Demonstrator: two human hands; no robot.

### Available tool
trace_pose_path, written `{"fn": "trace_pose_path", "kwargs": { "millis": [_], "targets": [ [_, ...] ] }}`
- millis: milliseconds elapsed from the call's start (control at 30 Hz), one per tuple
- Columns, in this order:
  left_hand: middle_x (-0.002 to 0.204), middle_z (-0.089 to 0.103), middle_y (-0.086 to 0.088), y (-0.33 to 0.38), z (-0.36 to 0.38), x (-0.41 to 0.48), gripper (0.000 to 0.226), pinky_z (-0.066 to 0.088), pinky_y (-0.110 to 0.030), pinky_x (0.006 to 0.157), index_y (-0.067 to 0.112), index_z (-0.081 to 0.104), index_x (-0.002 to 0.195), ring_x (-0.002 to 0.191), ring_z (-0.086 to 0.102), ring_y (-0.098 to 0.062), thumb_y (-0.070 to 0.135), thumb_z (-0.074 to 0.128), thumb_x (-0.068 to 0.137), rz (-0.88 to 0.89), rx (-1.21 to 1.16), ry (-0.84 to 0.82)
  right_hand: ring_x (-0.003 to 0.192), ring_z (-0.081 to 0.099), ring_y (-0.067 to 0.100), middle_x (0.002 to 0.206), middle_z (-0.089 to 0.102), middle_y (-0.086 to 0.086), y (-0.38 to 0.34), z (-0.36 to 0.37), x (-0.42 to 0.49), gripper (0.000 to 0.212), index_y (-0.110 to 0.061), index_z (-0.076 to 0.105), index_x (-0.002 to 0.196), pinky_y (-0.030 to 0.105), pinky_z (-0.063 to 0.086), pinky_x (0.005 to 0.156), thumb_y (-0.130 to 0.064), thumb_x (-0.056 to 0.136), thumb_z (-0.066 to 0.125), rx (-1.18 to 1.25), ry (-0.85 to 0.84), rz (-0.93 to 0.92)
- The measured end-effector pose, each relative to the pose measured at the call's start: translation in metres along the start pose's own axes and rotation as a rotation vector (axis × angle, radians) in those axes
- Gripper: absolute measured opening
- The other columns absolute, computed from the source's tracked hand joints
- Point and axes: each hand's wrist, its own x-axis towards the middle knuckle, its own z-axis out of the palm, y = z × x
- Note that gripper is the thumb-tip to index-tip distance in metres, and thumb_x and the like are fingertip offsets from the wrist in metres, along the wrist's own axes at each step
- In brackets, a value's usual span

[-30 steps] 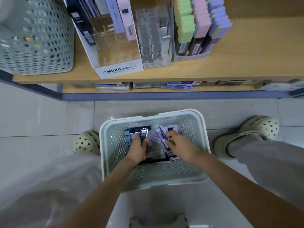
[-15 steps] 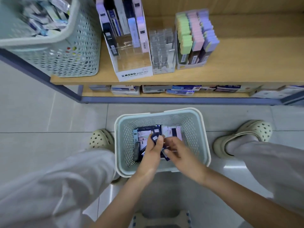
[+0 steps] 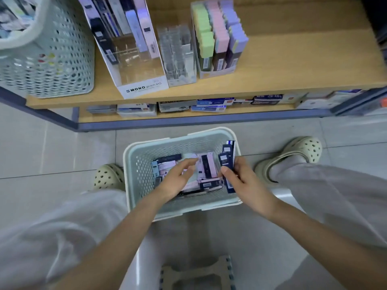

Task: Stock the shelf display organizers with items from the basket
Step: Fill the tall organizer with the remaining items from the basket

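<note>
A pale green perforated basket [image 3: 134, 164] stands on the floor between my feet, holding flat packets [image 3: 206, 166] in navy, pink and white. My right hand [image 3: 240, 181] grips a small stack of navy packets [image 3: 227, 160] upright over the basket's right side. My left hand [image 3: 178, 178] reaches into the basket, fingers stretched over the packets, holding nothing that I can see. On the wooden shelf [image 3: 293, 65] above stands a white MONO display organizer [image 3: 142, 86] with a few packets at its back, next to a clear acrylic organizer [image 3: 178, 59].
A box of pastel green, pink and purple items [image 3: 217, 42] stands right of the clear organizer. A second perforated basket [image 3: 52, 63] full of goods sits on the shelf's left end. Boxes line the lower shelf [image 3: 209, 103]. A small stool [image 3: 199, 275] is beneath me.
My right hand has lifted a stack of navy packets out to the basket's right side. My left hand stays over the packets. The view has tilted up toward the shelf.
</note>
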Motion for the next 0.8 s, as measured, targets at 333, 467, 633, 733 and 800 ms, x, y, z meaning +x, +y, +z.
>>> {"fn": "trace_pose_path", "kwargs": {
  "millis": [333, 467, 633, 733, 800],
  "targets": [
    [0.132, 0.051, -0.013, -0.082, 0.026, 0.048, 0.041, 0.035, -0.03, 0.1, 0.012, 0.05, 0.133, 0.121, 0.048, -0.028, 0.033, 0.043, 0.099, -0.274, 0.669, -0.342, 0.092, 0.06, 0.037, 0.098, 0.062, 0.021, 0.024, -0.023, -0.001, 0.011, -0.015, 0.044, 0.098, 0.048, 0.049, 0.083, -0.023, 0.094, 0.05, 0.047, 0.066, 0.081],
    [0.124, 0.05, -0.014, -0.085, 0.025, 0.053, 0.037, 0.034, -0.031, 0.097, 0.009, 0.056, 0.125, 0.115, 0.046, -0.028, 0.032, 0.046, 0.097, -0.257, 0.789, -0.336, 0.091, 0.061, 0.034, 0.096, 0.064, 0.016, 0.028, -0.027, -0.001, 0.02, -0.007, 0.045, 0.104, 0.051, 0.048, 0.085, -0.023, 0.094, 0.051, 0.041, 0.057, 0.106],
    [0.125, 0.056, -0.011, -0.075, 0.022, 0.055, 0.032, 0.035, -0.027, 0.092, 0.008, 0.058, 0.123, 0.114, 0.05, -0.025, 0.026, 0.047, 0.098, -0.223, 0.698, -0.345, 0.094, 0.063, 0.027, 0.1, 0.065, 0.01, 0.029, -0.029, 0.001, 0.021, -0.008, 0.046, 0.107, 0.046, 0.049, 0.088, -0.024, 0.094, 0.051, 0.051, 0.04, 0.113],
    [0.128, 0.052, -0.012, -0.074, 0.023, 0.055, 0.036, 0.031, -0.027, 0.097, 0.011, 0.056, 0.128, 0.119, 0.043, -0.026, 0.027, 0.05, 0.097, -0.195, 0.759, -0.36, 0.095, 0.063, 0.025, 0.101, 0.064, 0.009, 0.029, -0.028, 0.004, 0.022, -0.006, 0.047, 0.109, 0.044, 0.049, 0.088, -0.022, 0.094, 0.051, 0.052, 0.035, 0.106],
    [0.122, 0.055, -0.013, -0.075, 0.023, 0.055, 0.031, 0.033, -0.023, 0.087, 0.008, 0.061, 0.12, 0.11, 0.049, -0.024, 0.025, 0.056, 0.094, -0.187, 0.72, -0.327, 0.095, 0.063, 0.026, 0.102, 0.065, 0.01, 0.03, -0.028, 0.005, 0.024, -0.005, 0.047, 0.11, 0.044, 0.049, 0.088, -0.021, 0.094, 0.051, 0.055, 0.03, 0.113]
  ]
}}
